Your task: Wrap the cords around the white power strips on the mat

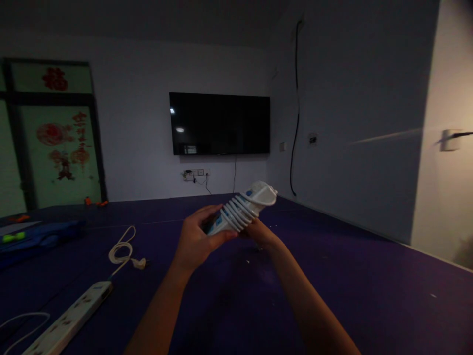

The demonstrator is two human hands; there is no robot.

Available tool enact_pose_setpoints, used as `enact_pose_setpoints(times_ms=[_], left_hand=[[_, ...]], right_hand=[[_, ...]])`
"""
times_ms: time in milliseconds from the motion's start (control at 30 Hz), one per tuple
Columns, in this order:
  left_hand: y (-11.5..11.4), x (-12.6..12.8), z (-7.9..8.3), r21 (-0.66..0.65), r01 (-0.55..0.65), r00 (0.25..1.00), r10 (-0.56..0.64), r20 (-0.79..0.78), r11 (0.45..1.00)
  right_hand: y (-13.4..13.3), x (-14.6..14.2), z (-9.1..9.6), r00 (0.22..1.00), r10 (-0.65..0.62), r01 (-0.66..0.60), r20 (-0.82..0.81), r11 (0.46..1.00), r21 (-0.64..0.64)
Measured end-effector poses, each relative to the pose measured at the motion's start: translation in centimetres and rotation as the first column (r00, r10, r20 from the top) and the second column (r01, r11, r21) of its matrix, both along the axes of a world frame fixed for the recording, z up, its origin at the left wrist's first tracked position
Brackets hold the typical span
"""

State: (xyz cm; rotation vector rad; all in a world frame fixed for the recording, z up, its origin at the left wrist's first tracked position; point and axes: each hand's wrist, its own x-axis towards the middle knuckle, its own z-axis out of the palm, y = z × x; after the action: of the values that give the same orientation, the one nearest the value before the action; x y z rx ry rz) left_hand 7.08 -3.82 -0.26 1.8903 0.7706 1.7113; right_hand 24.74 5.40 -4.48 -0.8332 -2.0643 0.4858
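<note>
In front of me, raised above the purple surface, is a white and blue body that looks like a power strip [217, 226], tilted up to the right. Several turns of white cord [238, 213] are wound around it, and a loop of the cord stands at its far upper end. My left hand [197, 236] is closed around its near end, with the thumb along the underside and fingers over the top. Behind and below the bundle is my right hand [261, 232], close to the cord; its fingers are hidden, so I cannot tell their grip.
Another white power strip [70, 315] lies at lower left, its cord coiled towards a white plug [139, 264]. Dark blue cloth [48, 235] lies at far left, with small orange pieces [102, 203] farther back. A television [221, 124] hangs on the wall ahead.
</note>
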Motion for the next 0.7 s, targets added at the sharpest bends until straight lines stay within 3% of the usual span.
enact_pose_setpoints(times_ms=[67,167,300,500,600,700], left_hand=[[0.6,-0.2,-0.1,-0.011,-0.039,0.989,0.040,0.140,0.999],[1.2,-0.6,0.0,-0.030,-0.087,0.940,0.092,0.328,0.996],[1.6,-1.5,0.5,-0.030,-0.170,0.835,0.161,0.526,0.985],[2.1,-2.6,1.0,-0.106,-0.304,0.679,0.293,0.673,0.947],[3.0,-2.9,0.5,-0.094,-0.338,0.687,0.314,0.655,0.936],[4.4,-3.3,-0.7,-0.062,-0.413,0.733,0.372,0.570,0.909]], right_hand=[[0.6,-0.3,-0.2,0.992,0.080,-0.095,-0.097,0.982,-0.161],[1.1,-0.2,-0.7,0.994,0.045,-0.072,-0.100,0.957,-0.283],[1.6,0.9,-1.1,0.996,0.002,-0.030,-0.092,0.950,-0.311],[1.1,2.1,0.0,0.996,-0.075,0.063,-0.054,0.979,-0.196],[-0.4,2.1,1.7,0.983,-0.178,0.176,-0.036,0.984,-0.037],[-2.4,1.7,3.3,0.960,-0.278,0.280,-0.033,0.951,0.130]])
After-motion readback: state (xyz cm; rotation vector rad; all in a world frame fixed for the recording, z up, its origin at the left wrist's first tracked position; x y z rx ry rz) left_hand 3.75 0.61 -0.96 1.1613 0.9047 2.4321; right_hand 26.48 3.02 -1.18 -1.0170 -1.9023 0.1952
